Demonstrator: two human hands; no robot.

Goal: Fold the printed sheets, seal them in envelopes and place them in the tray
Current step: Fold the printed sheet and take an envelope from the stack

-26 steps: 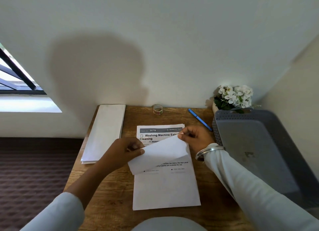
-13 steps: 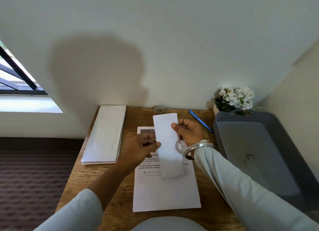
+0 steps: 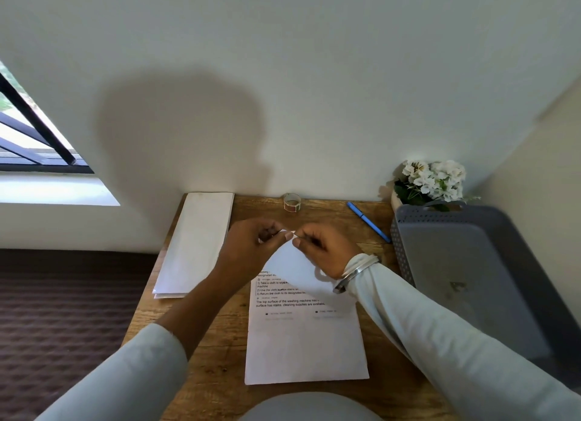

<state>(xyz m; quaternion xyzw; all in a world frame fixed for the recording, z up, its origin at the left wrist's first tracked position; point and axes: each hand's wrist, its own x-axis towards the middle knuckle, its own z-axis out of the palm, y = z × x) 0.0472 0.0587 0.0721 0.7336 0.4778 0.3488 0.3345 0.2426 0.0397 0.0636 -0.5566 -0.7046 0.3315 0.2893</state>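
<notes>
Both hands meet above the wooden desk (image 3: 213, 357). The left hand (image 3: 251, 247) and right hand (image 3: 323, 251) each pinch the top edge of a folded white paper (image 3: 295, 269) between thumb and fingertips, fingers curled; sheet or envelope cannot be told. The paper hangs tilted over the stack of printed sheets (image 3: 305, 351), which lies flat at desk centre.

Taken from that stack:
- 10 o'clock: pile of white envelopes (image 3: 195, 244).
- 12 o'clock: tape roll (image 3: 292, 202), upright by the wall.
- 1 o'clock: blue pen (image 3: 367, 221).
- 2 o'clock: white flowers (image 3: 432, 180).
- 3 o'clock: grey tray (image 3: 471, 279), beside the desk edge.

A metal bangle (image 3: 355, 274) sits on the right wrist.
</notes>
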